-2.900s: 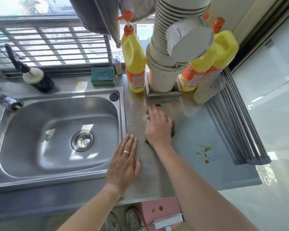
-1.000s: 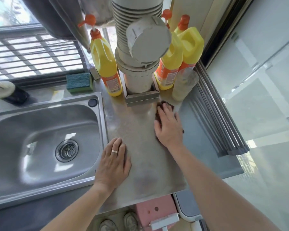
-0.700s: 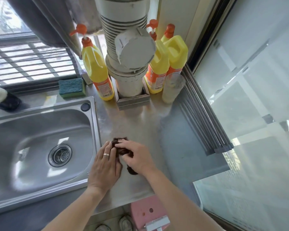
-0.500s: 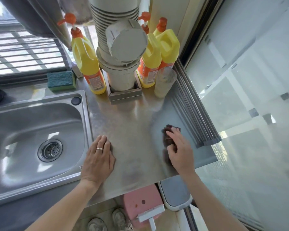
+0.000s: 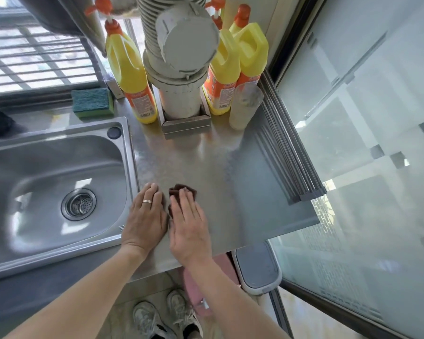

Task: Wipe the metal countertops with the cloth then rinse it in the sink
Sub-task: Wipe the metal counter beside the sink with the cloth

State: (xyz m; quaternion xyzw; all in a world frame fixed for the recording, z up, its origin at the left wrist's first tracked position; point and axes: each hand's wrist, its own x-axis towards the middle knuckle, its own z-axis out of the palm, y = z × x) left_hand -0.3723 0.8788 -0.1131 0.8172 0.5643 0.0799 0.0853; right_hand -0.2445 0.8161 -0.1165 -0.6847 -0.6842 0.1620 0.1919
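A dark brown cloth (image 5: 179,190) lies flat on the metal countertop (image 5: 220,167), right of the steel sink (image 5: 47,182). My right hand (image 5: 189,223) presses on it with fingers stretched out, so only the cloth's far edge and left side show. My left hand (image 5: 146,216), wearing a ring, rests flat on the counter beside the sink's rim, its edge touching the right hand. The sink basin holds only its drain strainer (image 5: 78,204).
Yellow detergent bottles (image 5: 130,77) (image 5: 233,67), a wide grey pipe (image 5: 181,55) in a metal base and a cloudy plastic cup (image 5: 245,106) crowd the counter's back. A green sponge (image 5: 92,102) sits behind the sink. A rolled rack (image 5: 287,152) lines the right edge beside a glass door.
My right hand has slid the cloth from the counter's right side leftward to beside my left hand. The left hand has stayed by the sink rim.
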